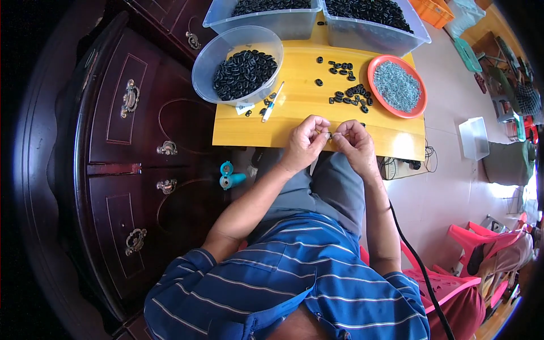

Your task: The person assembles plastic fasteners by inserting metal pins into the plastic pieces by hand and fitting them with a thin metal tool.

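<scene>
Close together at the table's near edge, both my hands are pinched, fingertips almost touching. My left hand (306,143) and my right hand (357,148) grip a small black piece (330,136) between thumbs and forefingers; the fingers cover most of it. Beyond them on the yellow table (300,93) lie several loose black oval pieces with holes (357,90). To the right of these, an orange-red dish (371,79) holds a heap of thin silvery metal pins (398,85). A round clear tub (204,68) at the left contains many black pieces (243,73).
Two large clear bins (272,22) (368,42) of black pieces stand at the table's back. A white pen (273,102) lies by the tub. Dark wooden cabinets (124,187) flank my left side. Pink plastic chairs (470,241) and a black cable (416,260) are at right.
</scene>
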{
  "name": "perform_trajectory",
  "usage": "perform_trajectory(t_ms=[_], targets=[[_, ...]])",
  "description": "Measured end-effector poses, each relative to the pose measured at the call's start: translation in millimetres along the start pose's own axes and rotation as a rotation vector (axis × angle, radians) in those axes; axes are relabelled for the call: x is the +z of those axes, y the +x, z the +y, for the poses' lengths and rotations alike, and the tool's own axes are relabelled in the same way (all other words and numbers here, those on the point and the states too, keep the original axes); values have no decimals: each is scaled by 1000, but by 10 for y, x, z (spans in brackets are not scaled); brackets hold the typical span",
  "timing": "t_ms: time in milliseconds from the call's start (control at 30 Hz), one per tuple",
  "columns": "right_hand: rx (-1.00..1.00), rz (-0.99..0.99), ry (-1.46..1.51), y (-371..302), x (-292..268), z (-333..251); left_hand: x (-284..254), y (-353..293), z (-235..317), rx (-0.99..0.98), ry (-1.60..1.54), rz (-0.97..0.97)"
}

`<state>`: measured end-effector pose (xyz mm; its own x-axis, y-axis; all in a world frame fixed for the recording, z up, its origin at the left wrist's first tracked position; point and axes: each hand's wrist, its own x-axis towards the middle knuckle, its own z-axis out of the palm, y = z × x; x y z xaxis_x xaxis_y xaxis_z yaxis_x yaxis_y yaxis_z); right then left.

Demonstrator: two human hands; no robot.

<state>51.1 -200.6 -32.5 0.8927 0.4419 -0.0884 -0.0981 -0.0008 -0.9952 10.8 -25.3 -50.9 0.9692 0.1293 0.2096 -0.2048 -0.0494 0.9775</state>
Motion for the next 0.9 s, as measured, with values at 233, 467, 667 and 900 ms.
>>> perform_trajectory(t_ms=[233, 467, 667, 900], targets=[[3, -5, -41, 5, -1, 2, -4, -4, 14, 2, 33, -2], [-32, 7, -139, 25, 11, 22, -1, -9, 20, 7, 72, -8], [-85, 45, -257, 35, 67, -22, -35, 12, 48, -14, 59, -36], [-70, 17, -168, 53, 54, -14, -71, 5, 106, -47, 28, -69]])
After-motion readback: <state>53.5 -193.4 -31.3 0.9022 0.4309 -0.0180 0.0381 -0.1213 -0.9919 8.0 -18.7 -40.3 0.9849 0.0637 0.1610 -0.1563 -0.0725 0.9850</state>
